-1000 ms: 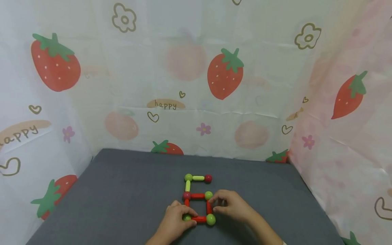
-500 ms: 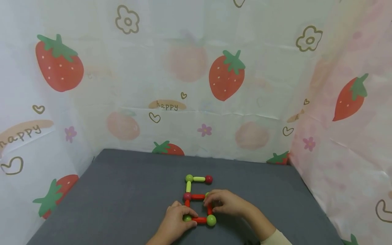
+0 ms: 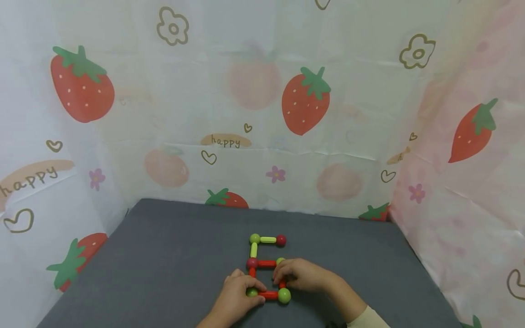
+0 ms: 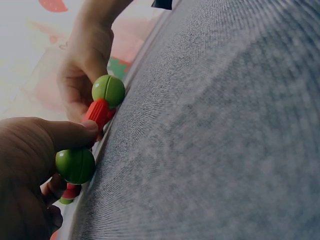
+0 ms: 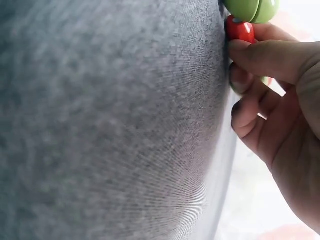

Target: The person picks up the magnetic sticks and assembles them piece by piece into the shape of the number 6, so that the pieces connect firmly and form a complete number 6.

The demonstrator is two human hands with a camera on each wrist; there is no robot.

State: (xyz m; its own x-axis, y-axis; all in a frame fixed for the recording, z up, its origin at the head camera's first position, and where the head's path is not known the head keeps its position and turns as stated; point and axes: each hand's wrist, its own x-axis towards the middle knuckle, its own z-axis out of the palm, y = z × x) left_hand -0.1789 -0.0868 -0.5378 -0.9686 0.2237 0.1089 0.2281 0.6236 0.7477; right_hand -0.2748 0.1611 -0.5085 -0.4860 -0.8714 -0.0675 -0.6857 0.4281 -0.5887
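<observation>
A figure of magnetic rods and balls lies flat on the table, a square with an open hook at the back. My left hand (image 3: 235,296) grips its near-left corner, fingers and thumb around the green ball (image 4: 75,165) and the end of the near red rod (image 3: 270,295). On the right side, my right hand (image 3: 305,275) pinches the right red rod (image 5: 240,30) between thumb and fingers, just beside the near-right green ball (image 3: 284,296). Its fingers partly cover the far-right green ball (image 3: 280,261). A dark red ball (image 3: 252,263) joins the square to the yellow-green rods (image 3: 268,239).
The hook ends in another dark red ball (image 3: 280,240), with a green ball (image 3: 254,238) at its corner. Dark grey cloth covers the table (image 3: 184,255). A strawberry-printed curtain (image 3: 229,91) stands behind and along both sides.
My right hand has moved inward over the right red rod, covering more of it and the far-right green ball. Its sleeve has come into view. The left hand keeps its hold.
</observation>
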